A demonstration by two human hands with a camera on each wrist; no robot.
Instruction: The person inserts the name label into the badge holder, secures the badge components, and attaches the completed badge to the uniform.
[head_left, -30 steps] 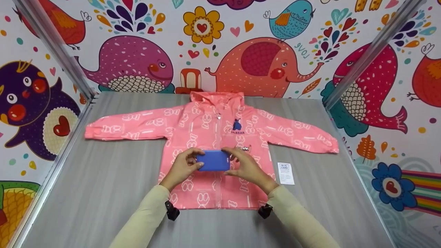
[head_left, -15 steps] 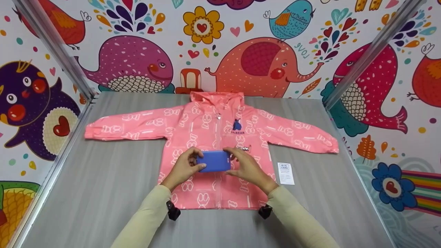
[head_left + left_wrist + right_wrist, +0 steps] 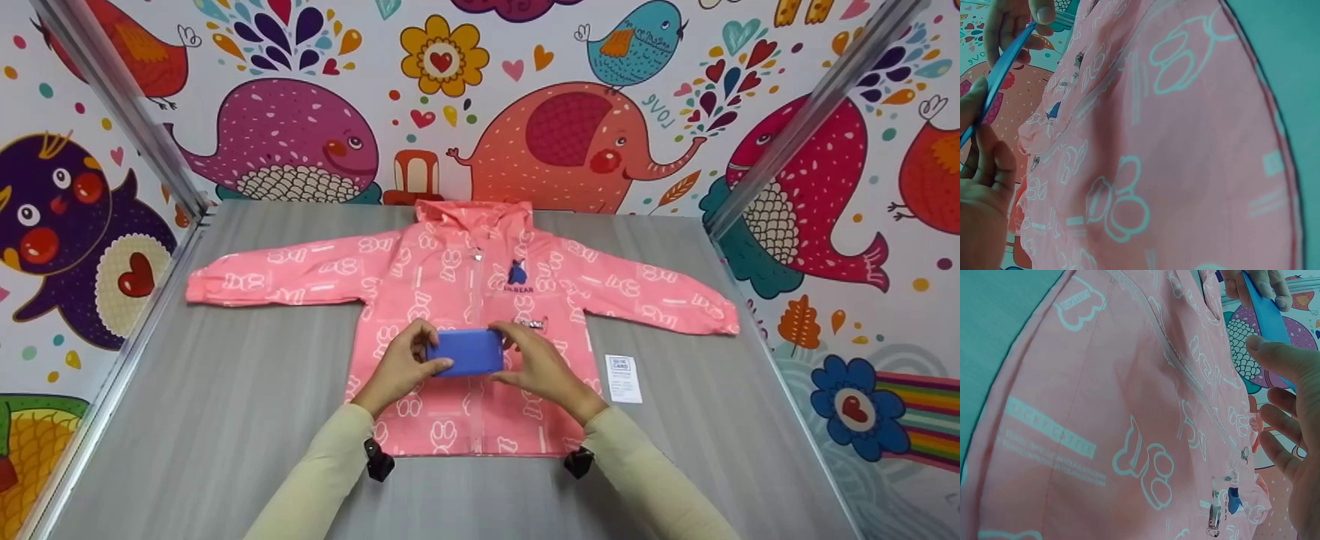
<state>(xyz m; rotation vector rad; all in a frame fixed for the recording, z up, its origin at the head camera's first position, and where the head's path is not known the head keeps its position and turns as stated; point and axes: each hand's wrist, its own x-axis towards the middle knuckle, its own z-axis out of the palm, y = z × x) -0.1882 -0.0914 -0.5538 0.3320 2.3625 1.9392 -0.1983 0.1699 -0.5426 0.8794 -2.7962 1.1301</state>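
Observation:
A flat blue rectangle (image 3: 466,352), thin and about phone-sized, is held level above the front of a pink hooded jacket (image 3: 442,300). At its left end my left hand (image 3: 400,367) grips it, thumb across the near face and fingers curled at the back. My right hand (image 3: 541,367) holds the right end, index finger at the upper corner and thumb near the lower one. Edge-on in the left wrist view, the blue rectangle (image 3: 1002,67) looks very thin. Beneath it the jacket lies face up, sleeves spread and front zip closed, with a blue bear emblem (image 3: 517,271) on the chest.
A white printed card (image 3: 622,379) lies on the grey table (image 3: 225,390), right of the jacket. On the jacket's front is a small silver metal piece (image 3: 531,324). Walls with cartoon animals stand behind and at both sides, with metal posts (image 3: 795,127) at the corners.
My left thumb has slid slightly right across the blue rectangle's face, and the rectangle has shifted a little down. Both hands keep their hold; jacket and card stay put.

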